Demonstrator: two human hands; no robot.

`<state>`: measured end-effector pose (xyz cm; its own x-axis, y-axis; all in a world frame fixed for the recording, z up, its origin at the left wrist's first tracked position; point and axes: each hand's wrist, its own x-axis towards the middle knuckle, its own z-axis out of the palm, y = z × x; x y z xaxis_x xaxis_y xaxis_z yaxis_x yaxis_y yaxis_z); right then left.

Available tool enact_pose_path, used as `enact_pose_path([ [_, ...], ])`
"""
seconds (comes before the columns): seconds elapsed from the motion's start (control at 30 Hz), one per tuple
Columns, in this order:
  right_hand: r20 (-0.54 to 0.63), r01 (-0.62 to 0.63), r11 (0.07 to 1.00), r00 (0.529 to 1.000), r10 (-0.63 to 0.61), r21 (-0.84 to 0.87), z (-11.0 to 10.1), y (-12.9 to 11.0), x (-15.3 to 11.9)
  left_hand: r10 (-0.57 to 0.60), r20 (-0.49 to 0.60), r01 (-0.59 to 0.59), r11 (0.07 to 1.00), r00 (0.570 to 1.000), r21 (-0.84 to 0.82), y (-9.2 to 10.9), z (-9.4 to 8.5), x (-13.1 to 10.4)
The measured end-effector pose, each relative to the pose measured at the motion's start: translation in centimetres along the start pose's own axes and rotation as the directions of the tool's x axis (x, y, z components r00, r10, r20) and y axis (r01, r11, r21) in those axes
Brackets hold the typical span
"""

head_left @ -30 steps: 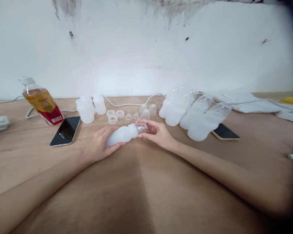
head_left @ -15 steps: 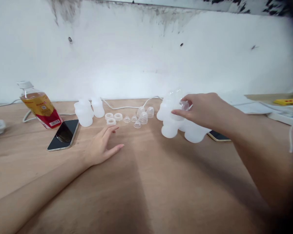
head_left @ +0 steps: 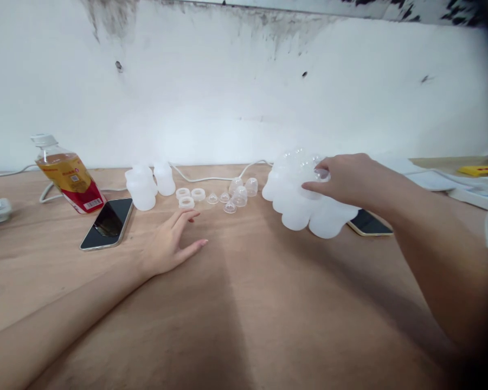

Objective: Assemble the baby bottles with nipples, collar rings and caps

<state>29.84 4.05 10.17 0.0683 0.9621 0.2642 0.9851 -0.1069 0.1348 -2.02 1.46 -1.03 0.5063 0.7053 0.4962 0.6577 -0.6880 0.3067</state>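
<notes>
My right hand (head_left: 341,176) is closed around the clear top of a milky white baby bottle (head_left: 296,215). This bottle stands in a tight cluster of similar bottles with clear dome caps, and its neighbours partly hide it. My left hand (head_left: 171,244) rests on the table with thumb and fingers apart, holding nothing. Just beyond its fingertips lie white screw rings (head_left: 186,202). To their right are small clear bottle teats (head_left: 230,207) and clear dome caps (head_left: 239,196). Farther left, several open-topped white bottles (head_left: 142,189) stand together.
A drink bottle (head_left: 75,179) leans at the left behind a phone (head_left: 108,223). Another phone (head_left: 370,223) lies partly under my right arm. A white cable (head_left: 203,179) runs along the wall. Papers (head_left: 423,176) and a yellow tool (head_left: 477,170) are at the far right.
My right hand has moved slightly right with the baby bottle, which now sits closer against the others in the cluster. My left hand has stayed in place.
</notes>
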Motion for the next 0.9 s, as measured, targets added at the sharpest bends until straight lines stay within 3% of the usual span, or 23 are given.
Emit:
enact_pose_path([
  [0.4,0.028,0.04,0.996,0.999,-0.038,-0.074,-0.4,0.6,-0.6,-0.006,0.013,0.006,1.0,1.0,-0.001,0.0,0.0,0.0],
  [0.5,-0.057,0.032,0.994,0.998,-0.038,-0.106,-1.4,-0.2,-1.4,0.008,0.021,-0.008,1.0,1.0,0.001,0.2,-0.2,0.1],
  [0.6,-0.23,0.043,0.998,0.972,-0.054,-0.052,-2.4,-2.1,-2.9,0.003,0.05,-0.005,0.999,0.999,0.034,0.5,-0.4,0.2],
  [0.67,-0.309,0.225,0.973,0.93,-0.197,0.056,-2.3,-4.0,-3.9,0.022,0.105,-0.028,0.998,0.994,0.059,0.6,-0.5,0.2],
  [0.77,-0.285,0.546,0.798,0.831,-0.478,0.254,-0.1,-7.3,-5.5,0.087,0.205,-0.105,0.991,0.975,0.078,0.7,-0.5,0.1],
  [0.83,-0.27,0.701,0.634,0.712,-0.648,0.327,2.4,-9.2,-6.4,0.115,0.291,-0.145,0.986,0.95,0.087,0.7,-0.5,0.0],
  [0.9,-0.205,0.762,0.513,0.618,-0.759,0.395,5.0,-10.5,-7.0,0.122,0.391,-0.168,0.982,0.912,0.086,0.6,-0.6,-0.2],
])
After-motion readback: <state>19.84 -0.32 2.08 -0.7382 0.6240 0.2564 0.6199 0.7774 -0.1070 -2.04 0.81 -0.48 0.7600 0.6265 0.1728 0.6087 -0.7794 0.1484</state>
